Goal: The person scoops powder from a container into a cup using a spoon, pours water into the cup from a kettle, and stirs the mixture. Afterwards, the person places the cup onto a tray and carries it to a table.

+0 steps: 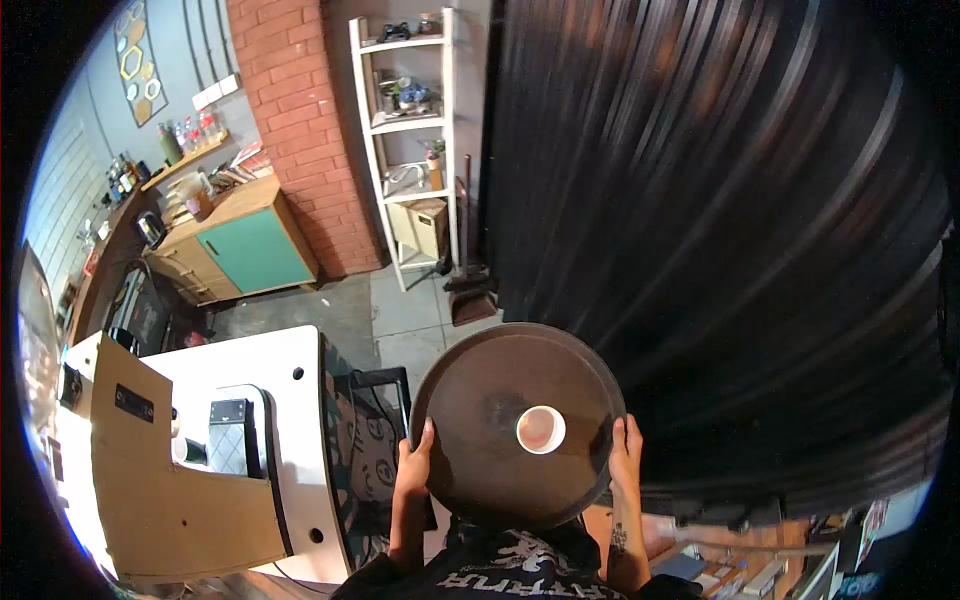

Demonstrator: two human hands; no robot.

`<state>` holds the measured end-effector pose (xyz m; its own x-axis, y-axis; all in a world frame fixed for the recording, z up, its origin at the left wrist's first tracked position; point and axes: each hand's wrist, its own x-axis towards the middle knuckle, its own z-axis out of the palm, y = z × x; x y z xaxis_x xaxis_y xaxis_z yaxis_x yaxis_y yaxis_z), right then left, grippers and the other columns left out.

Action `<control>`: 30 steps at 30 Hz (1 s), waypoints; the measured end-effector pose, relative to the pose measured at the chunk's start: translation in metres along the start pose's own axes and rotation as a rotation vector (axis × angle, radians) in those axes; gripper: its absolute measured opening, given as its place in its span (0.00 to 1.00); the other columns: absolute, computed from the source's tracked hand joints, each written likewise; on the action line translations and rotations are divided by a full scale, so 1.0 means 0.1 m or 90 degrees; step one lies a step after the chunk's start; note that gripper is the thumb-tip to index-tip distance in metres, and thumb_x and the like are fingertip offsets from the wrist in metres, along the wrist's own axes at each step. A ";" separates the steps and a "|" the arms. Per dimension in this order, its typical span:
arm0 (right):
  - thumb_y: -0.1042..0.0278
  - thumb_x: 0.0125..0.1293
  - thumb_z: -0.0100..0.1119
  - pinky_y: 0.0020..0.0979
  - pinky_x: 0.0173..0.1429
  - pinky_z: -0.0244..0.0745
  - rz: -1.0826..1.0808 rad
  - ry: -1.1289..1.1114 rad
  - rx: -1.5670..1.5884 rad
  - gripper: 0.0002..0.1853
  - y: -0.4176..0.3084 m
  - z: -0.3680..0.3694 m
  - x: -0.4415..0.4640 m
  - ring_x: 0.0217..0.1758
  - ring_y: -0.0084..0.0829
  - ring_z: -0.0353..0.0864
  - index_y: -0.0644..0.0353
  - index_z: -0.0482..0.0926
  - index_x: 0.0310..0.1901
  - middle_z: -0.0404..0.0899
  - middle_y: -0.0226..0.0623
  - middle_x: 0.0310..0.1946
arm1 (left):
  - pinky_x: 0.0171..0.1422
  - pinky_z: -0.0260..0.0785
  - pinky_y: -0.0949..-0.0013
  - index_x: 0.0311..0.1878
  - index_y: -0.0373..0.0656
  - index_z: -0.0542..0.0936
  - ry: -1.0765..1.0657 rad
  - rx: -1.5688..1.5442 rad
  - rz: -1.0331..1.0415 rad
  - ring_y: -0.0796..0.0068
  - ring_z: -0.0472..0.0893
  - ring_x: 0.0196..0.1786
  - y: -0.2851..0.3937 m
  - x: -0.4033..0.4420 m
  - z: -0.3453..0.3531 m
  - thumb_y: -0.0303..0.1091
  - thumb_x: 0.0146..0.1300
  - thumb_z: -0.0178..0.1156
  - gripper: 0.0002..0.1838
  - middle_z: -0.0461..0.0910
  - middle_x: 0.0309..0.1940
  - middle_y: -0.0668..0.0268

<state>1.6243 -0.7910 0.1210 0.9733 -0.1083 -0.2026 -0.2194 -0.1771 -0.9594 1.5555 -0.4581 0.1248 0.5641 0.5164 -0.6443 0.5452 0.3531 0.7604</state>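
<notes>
A round dark brown tray (pixel 480 470) is held level in front of my body. My left hand (pixel 414 460) grips its left rim, with the thumb on top and the other fingers mostly out of sight beneath. On the opposite rim my right hand (pixel 626 455) is closed around the edge. One white cup (pixel 541 430) stands upright on the tray, a little right of centre, with a brownish drink in it. Neither hand touches the cup.
Left of me is a white counter (pixel 300 440) with a wooden box-like panel (pixel 180 500). A black strip curtain (pixel 720 250) hangs along the right. Ahead stand a white ladder shelf (pixel 408 125), a dustpan (pixel 472 306) and a green-doored cabinet (pixel 258 252).
</notes>
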 end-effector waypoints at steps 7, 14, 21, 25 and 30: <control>0.43 0.81 0.42 0.43 0.81 0.52 0.072 0.005 -0.190 0.36 -0.17 0.88 1.21 0.82 0.48 0.56 0.67 0.61 0.76 0.59 0.53 0.77 | 0.31 0.59 0.71 0.33 0.39 0.82 0.001 -0.138 0.111 0.83 0.68 0.27 0.37 0.83 0.09 0.55 0.72 0.63 0.25 0.74 0.25 0.76; 0.45 0.81 0.47 0.40 0.80 0.56 -0.002 -0.101 -0.191 0.34 -0.53 1.96 2.86 0.79 0.43 0.59 0.66 0.62 0.75 0.59 0.51 0.76 | 0.30 0.58 0.72 0.27 0.43 0.78 0.096 -0.188 0.084 0.84 0.68 0.25 1.02 1.95 0.31 0.53 0.74 0.62 0.25 0.70 0.22 0.78; 0.43 0.81 0.43 0.43 0.80 0.58 -0.079 -0.262 -0.287 0.37 -1.34 3.37 4.25 0.79 0.51 0.60 0.71 0.62 0.74 0.60 0.60 0.75 | 0.32 0.63 0.72 0.30 0.41 0.80 0.227 -0.290 0.119 0.84 0.72 0.28 1.89 2.89 0.29 0.55 0.74 0.60 0.26 0.74 0.24 0.77; 0.45 0.81 0.47 0.41 0.78 0.60 -0.180 -0.421 -0.247 0.36 -1.49 4.41 4.92 0.77 0.52 0.63 0.74 0.65 0.72 0.63 0.62 0.73 | 0.37 0.70 0.69 0.39 0.36 0.83 0.315 -0.348 0.093 0.80 0.77 0.32 2.16 3.24 0.04 0.57 0.74 0.59 0.27 0.80 0.29 0.70; 0.60 0.81 0.47 0.28 0.40 0.63 -0.442 -0.490 -0.126 0.17 -1.63 5.74 5.25 0.35 0.20 0.61 0.65 0.69 0.37 0.64 0.28 0.28 | 0.42 0.74 0.67 0.46 0.34 0.84 0.410 -0.421 0.046 0.77 0.81 0.37 2.59 3.61 -0.35 0.57 0.75 0.58 0.29 0.84 0.35 0.67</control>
<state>2.2101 -0.2571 0.0588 0.6552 0.7157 0.2420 0.4620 -0.1261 -0.8779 1.8785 -0.1529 0.0923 0.0218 0.8183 -0.5744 -0.0538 0.5746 0.8166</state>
